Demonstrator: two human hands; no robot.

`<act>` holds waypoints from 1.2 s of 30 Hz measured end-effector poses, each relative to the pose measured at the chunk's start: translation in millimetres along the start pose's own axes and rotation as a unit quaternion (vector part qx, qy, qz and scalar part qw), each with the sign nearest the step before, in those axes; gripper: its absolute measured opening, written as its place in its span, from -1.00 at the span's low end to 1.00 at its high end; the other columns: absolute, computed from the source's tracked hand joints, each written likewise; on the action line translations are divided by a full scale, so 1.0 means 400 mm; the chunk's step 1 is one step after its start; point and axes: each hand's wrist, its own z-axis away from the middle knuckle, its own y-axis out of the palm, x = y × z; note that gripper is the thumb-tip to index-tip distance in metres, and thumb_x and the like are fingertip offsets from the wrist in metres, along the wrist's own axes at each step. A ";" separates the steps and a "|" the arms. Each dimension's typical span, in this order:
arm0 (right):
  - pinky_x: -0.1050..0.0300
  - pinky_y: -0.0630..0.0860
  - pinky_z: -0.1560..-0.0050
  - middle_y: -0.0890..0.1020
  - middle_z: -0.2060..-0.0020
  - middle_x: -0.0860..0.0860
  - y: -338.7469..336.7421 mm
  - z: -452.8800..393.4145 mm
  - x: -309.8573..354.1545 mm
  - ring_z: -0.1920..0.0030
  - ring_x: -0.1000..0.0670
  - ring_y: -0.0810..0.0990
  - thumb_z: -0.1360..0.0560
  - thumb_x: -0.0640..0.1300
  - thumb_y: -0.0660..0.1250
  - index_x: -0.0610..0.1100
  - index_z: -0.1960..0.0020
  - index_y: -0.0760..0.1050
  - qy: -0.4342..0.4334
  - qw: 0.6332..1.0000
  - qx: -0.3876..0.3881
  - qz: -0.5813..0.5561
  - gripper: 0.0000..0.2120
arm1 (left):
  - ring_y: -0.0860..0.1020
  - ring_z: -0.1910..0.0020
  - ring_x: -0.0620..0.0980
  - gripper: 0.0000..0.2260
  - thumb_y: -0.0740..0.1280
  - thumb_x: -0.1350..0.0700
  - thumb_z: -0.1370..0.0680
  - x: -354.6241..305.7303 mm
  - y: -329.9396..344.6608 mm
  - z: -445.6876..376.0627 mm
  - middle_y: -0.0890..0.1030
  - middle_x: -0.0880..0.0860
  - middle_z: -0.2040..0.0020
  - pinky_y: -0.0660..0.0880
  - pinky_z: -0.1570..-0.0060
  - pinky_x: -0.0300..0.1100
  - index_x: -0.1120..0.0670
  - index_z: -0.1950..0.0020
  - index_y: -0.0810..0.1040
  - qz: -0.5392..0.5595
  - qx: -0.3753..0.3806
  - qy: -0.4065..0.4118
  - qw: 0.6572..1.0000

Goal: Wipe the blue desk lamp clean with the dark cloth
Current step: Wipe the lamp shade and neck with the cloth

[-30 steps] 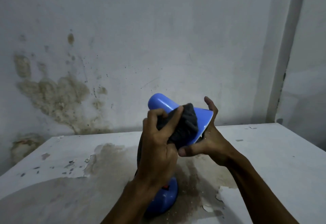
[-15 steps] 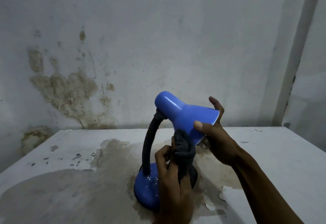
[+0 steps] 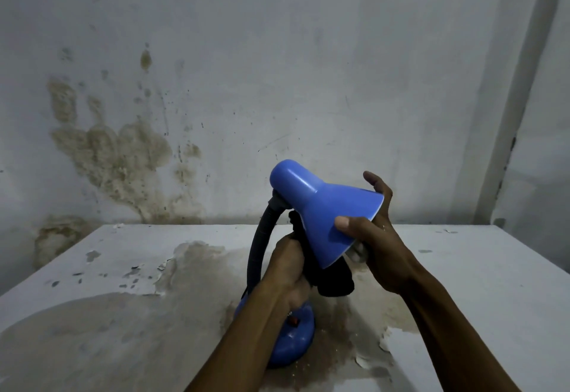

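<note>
At centre frame, my left hand (image 3: 288, 271) is clenched on the cloth (image 3: 331, 282), pressed under the lamp (image 3: 320, 216) shade; my right hand (image 3: 377, 243) clamps the shade's rim, thumb on the outside, fingers (image 3: 374, 183) over its far edge. I judge I'm wiping the shade's underside; next comes the black neck and the base on the surface (image 3: 493, 283), lower centre. My left arm hides part of the base, and the shade's interior and bulb are out of sight.

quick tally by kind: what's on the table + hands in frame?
desk lamp: 1
dark cloth: 1
hands: 2, left hand gripping the cloth, right hand holding the lamp shade
table: 1
Total: 5
</note>
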 end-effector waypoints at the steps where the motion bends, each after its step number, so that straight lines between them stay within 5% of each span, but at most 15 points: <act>1: 0.00 0.56 -0.16 0.54 -0.20 -0.03 -0.003 0.000 0.000 -0.14 -0.04 0.61 -0.14 0.08 0.48 0.38 -0.37 0.06 0.003 1.000 -0.003 0.001 -0.06 | 0.61 0.17 0.14 -0.80 0.21 0.20 -0.61 0.013 -0.008 -0.003 0.69 0.19 0.15 0.50 0.17 -0.05 0.20 0.02 0.63 -0.004 -0.005 0.003 1.000; 6: 0.31 0.47 0.35 0.53 0.01 -0.01 0.002 -0.008 -0.002 0.30 0.14 0.57 -0.14 0.09 0.45 0.30 -0.39 0.11 0.012 1.000 -0.011 0.004 -0.10 | 0.66 0.12 0.23 -0.67 0.17 0.48 -0.44 0.069 -0.053 0.062 0.70 0.23 0.08 0.60 0.06 0.08 0.20 0.01 0.63 0.006 -0.014 0.038 0.999; 9: 0.21 0.46 0.30 0.55 0.08 -0.01 0.004 -0.014 -0.004 0.28 0.04 0.53 -0.13 0.09 0.44 0.30 -0.37 0.14 0.011 1.000 -0.024 -0.002 -0.13 | 0.68 0.13 0.21 -0.65 0.22 0.51 -0.42 0.089 -0.056 0.098 0.73 0.15 0.16 0.60 0.06 0.12 0.11 0.09 0.65 0.005 -0.040 0.053 0.998; 12: 0.24 0.40 0.38 0.54 0.19 -0.02 0.005 -0.013 -0.003 0.35 0.02 0.47 -0.14 0.08 0.43 0.29 -0.37 0.14 0.013 1.000 -0.025 0.003 -0.14 | 0.68 0.28 0.14 -0.71 0.22 0.50 -0.42 0.095 -0.052 0.070 0.72 0.15 0.24 0.63 0.26 0.00 0.19 0.10 0.63 -0.027 -0.064 0.051 0.996; 16: 0.13 0.54 0.06 0.58 -0.09 -0.05 0.003 -0.007 -0.002 0.03 -0.02 0.63 -0.13 0.07 0.45 0.30 -0.38 0.14 -0.003 1.000 -0.028 0.007 -0.11 | 0.64 0.19 0.21 -0.79 0.19 0.24 -0.59 0.078 -0.020 -0.017 0.68 0.24 0.16 0.59 0.24 -0.05 0.24 0.02 0.61 -0.005 -0.064 -0.003 0.998; 20: 0.15 0.58 0.06 0.58 -0.13 -0.05 0.012 -0.003 0.004 0.02 0.05 0.67 -0.11 0.07 0.46 0.27 -0.41 0.13 -0.013 0.999 -0.035 0.016 -0.07 | 0.64 0.32 -0.06 -0.76 0.08 0.15 -0.68 0.044 -0.004 -0.074 0.68 -0.01 0.34 0.58 0.28 -0.19 0.11 0.07 0.50 0.062 0.045 -0.041 0.996; 22: 0.17 0.59 0.10 0.58 -0.14 -0.05 0.014 -0.002 0.006 0.05 0.06 0.67 -0.11 0.08 0.46 0.26 -0.41 0.13 -0.014 0.999 -0.039 0.015 -0.07 | 0.64 0.42 -0.13 -0.89 0.23 0.14 -0.62 0.048 0.007 -0.086 0.67 -0.05 0.42 0.58 0.36 -0.27 0.12 0.08 0.48 0.075 0.067 -0.044 0.994; 24: 0.17 0.59 0.10 0.59 -0.14 -0.05 0.016 -0.001 0.005 0.03 0.05 0.67 -0.12 0.08 0.46 0.26 -0.40 0.15 -0.014 0.999 -0.042 0.008 -0.09 | 0.66 0.34 -0.04 -0.69 0.52 0.02 -0.37 0.058 0.005 -0.078 0.69 0.04 0.34 0.56 0.30 -0.25 0.17 0.05 0.53 0.088 0.050 -0.038 0.994; 26: 0.17 0.57 0.08 0.60 -0.13 -0.03 0.018 0.000 0.001 0.00 0.04 0.66 -0.13 0.08 0.46 0.25 -0.39 0.17 -0.015 0.999 -0.048 0.004 -0.11 | 0.64 0.18 0.11 -0.73 0.44 0.04 -0.47 0.059 -0.013 -0.053 0.69 0.18 0.14 0.53 0.10 -0.07 0.21 -0.03 0.59 0.078 0.042 -0.042 0.995; 28: 0.22 0.56 0.10 0.60 -0.09 -0.02 0.021 -0.002 0.002 0.03 0.07 0.64 -0.12 0.09 0.45 0.23 -0.39 0.15 -0.018 0.998 -0.053 0.010 -0.10 | 0.63 0.18 0.15 -0.83 0.24 0.23 -0.57 0.069 -0.041 -0.035 0.68 0.23 0.11 0.53 0.08 -0.01 0.21 0.00 0.63 0.044 0.012 -0.013 0.999; 31: 0.26 0.56 0.16 0.59 -0.06 -0.03 0.031 -0.005 0.008 0.10 0.13 0.64 -0.12 0.11 0.43 0.20 -0.41 0.13 -0.022 0.998 -0.058 0.017 -0.08 | 0.65 0.26 0.14 -0.70 0.16 0.47 -0.46 0.053 -0.058 0.028 0.69 0.21 0.18 0.59 0.24 -0.06 0.21 0.08 0.64 -0.001 -0.019 0.070 0.997; 36: 0.39 0.42 0.41 0.47 0.21 0.00 0.056 -0.004 0.001 0.40 0.21 0.50 -0.12 0.14 0.43 0.18 -0.39 0.14 -0.019 0.996 -0.089 0.018 -0.10 | 0.64 0.17 -0.02 -0.65 0.25 0.47 -0.47 0.020 -0.046 0.138 0.69 0.03 0.13 0.58 0.23 -0.20 0.07 -0.01 0.63 -0.142 -0.041 0.290 0.946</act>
